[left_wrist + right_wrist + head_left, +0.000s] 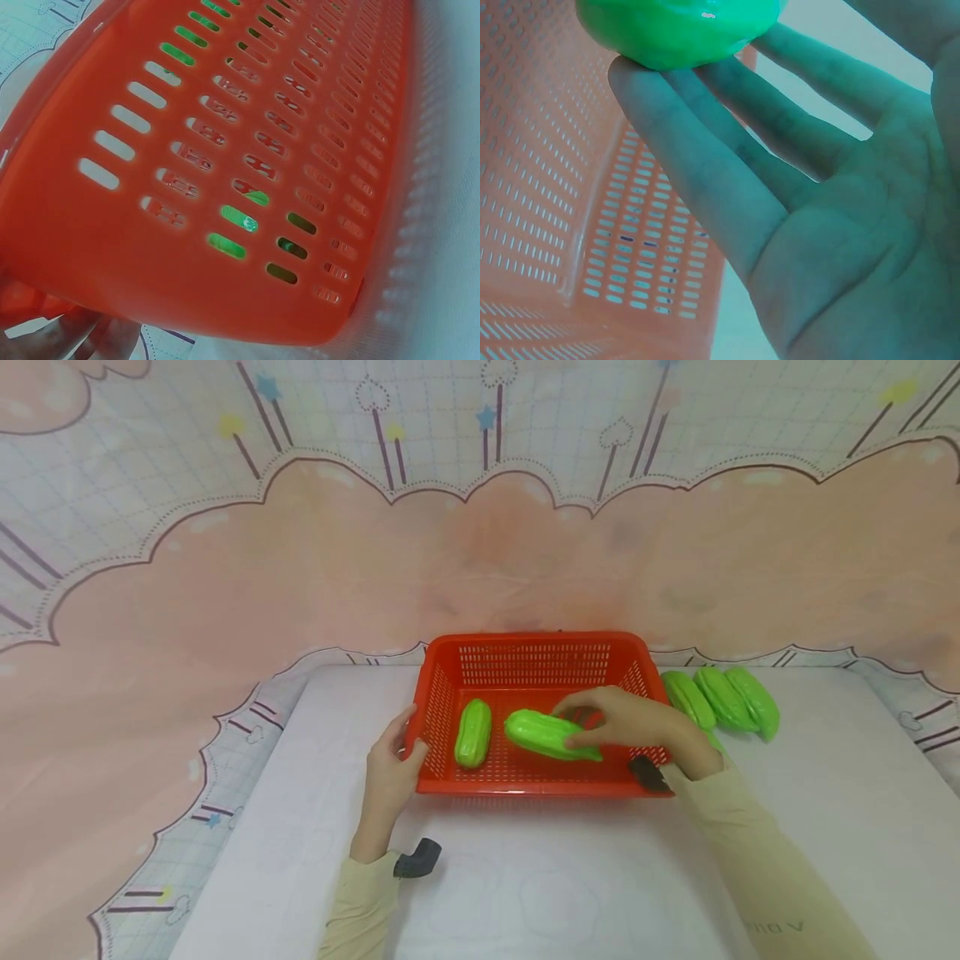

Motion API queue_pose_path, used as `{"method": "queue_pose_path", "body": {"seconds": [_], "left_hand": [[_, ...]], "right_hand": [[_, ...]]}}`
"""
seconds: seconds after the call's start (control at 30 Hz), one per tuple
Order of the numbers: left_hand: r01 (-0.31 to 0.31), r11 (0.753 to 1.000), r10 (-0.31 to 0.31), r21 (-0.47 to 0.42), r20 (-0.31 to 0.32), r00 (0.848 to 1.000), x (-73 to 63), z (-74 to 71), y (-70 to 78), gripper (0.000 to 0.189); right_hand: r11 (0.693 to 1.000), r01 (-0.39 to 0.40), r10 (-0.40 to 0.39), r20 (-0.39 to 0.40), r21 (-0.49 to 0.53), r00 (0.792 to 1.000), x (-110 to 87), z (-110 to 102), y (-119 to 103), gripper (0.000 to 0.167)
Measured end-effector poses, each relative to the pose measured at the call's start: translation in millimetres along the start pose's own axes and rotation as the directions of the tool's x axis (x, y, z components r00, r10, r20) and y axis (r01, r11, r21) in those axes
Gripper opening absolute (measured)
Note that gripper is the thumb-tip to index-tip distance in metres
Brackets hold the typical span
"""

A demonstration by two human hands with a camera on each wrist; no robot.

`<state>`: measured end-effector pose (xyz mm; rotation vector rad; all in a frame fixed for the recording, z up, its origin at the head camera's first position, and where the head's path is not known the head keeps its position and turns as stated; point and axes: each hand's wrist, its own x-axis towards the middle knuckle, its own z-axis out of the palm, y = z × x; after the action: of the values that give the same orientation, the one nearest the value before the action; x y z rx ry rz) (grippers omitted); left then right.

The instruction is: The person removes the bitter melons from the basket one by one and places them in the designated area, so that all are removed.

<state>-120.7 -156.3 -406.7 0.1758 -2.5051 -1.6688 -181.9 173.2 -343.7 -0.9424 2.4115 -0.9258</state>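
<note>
A red plastic basket (540, 788) with slotted walls stands on the white table. My left hand (390, 777) grips its left rim; in the left wrist view only some fingers (105, 341) show below the basket's wall (112, 247). Over the basket's middle, my right hand (622, 718) holds a shiny green ridged gourd (540, 733) by its tapered end. The right wrist view shows fingertips against the held gourd (682, 34), with the slotted basket beyond. Inside the basket, at the left, lies another green gourd (473, 732).
Several more green gourds (723, 697) lie on the table just right of the basket, partly behind the right forearm. A black strap piece (418, 858) juts from the left wrist. Behind the table hangs a patterned cloth (480, 568).
</note>
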Motion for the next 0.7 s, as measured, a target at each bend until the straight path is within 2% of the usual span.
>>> {"method": "queue_pose_path", "body": {"seconds": [0.23,0.33,0.7], "left_hand": [[-0.030,1.000,0.030,-0.002,-0.015,0.999,-0.4,0.9,-0.1,0.055],[-0.041,0.999,0.041,-0.006,-0.022,0.999,-0.4,1.3,-0.2,0.055],[-0.031,1.000,0.031,0.001,-0.020,0.999,-0.1,1.5,0.3,0.055]], "right_hand": [[1.000,-0.006,0.005,-0.047,-0.029,0.999,-9.3,0,1,0.042],[0.999,-0.032,0.030,-0.065,-0.027,0.997,-13.2,0,3,0.042],[0.998,-0.051,0.046,-0.155,-0.028,0.987,-28.6,-1,10,0.041]]}}
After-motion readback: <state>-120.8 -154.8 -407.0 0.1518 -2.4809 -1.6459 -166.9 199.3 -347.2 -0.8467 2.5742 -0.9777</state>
